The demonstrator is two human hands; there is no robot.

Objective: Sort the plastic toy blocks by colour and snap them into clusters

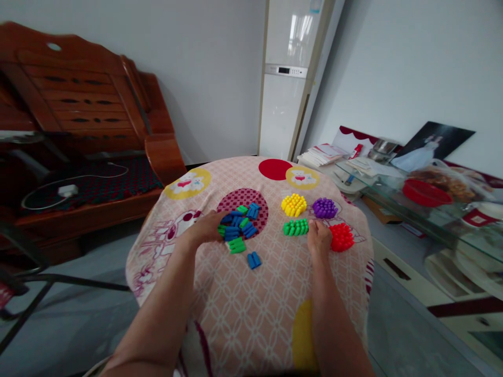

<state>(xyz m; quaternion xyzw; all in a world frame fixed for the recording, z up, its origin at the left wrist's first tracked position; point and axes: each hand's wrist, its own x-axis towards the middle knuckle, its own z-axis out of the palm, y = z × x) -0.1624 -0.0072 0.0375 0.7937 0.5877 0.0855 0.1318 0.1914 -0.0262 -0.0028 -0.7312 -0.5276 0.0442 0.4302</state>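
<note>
My left hand [208, 228] reaches the left edge of a loose pile of blue and green pieces [234, 233]. Its fingers are apart and touch the pile's edge; their tips are partly hidden. Slightly nearer to me lie a green piece [236, 245] and a separate blue piece [253, 260]. On the right, my right hand [319, 238] is closed at the right end of a row of green knobbly pieces [295, 227]; whatever its fingers grip is hidden. Just right of that hand is a red knobbly cluster [341, 237]. Behind it sit a yellow cluster [294, 204] and a purple cluster [325, 208].
A patterned cloth [251, 309] covers the round table. To the left stands a wooden bench [82, 99] with a white charger [68, 191] on its seat. A glass-topped cabinet [387, 188] on the right carries papers, a red bowl [426, 192] and a photo [434, 139].
</note>
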